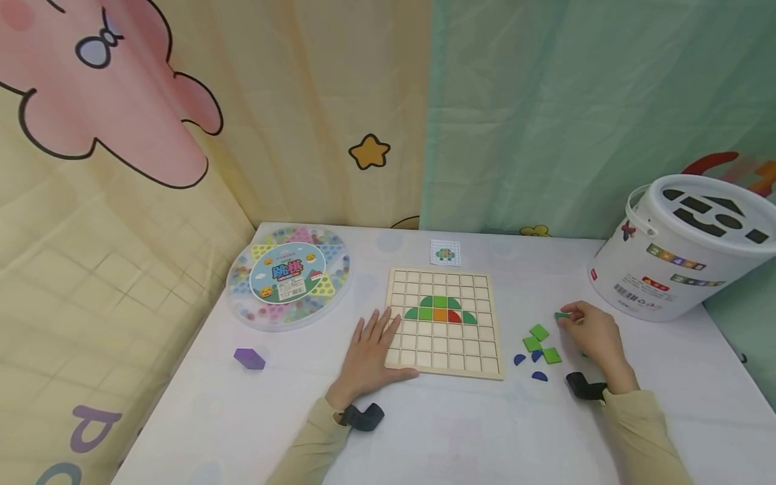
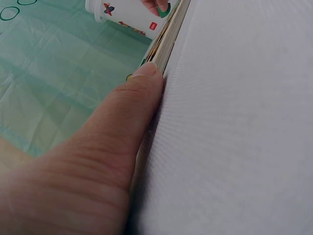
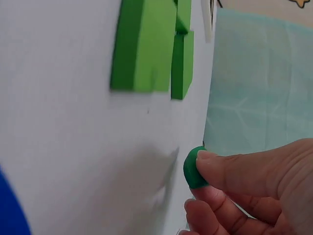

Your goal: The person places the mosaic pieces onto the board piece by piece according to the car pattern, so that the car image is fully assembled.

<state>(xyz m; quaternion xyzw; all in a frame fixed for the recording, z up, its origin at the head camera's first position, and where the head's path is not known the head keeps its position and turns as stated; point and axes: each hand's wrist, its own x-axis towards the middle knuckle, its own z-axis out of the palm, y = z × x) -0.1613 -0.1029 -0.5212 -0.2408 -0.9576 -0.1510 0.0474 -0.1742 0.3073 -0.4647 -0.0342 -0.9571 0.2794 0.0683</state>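
Right hand (image 1: pixel 597 337): grip pinching dark green piece (image 3: pixel 191 170) near light green squares (image 1: pixel 551 355). Left hand (image 1: pixel 370 351): grip released, fingers spread, touching lower left of grid board (image 1: pixel 444 344).

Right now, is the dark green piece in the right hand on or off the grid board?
Off: the right hand pinches the dark green piece to the right of the grid board, with green squares lying between.
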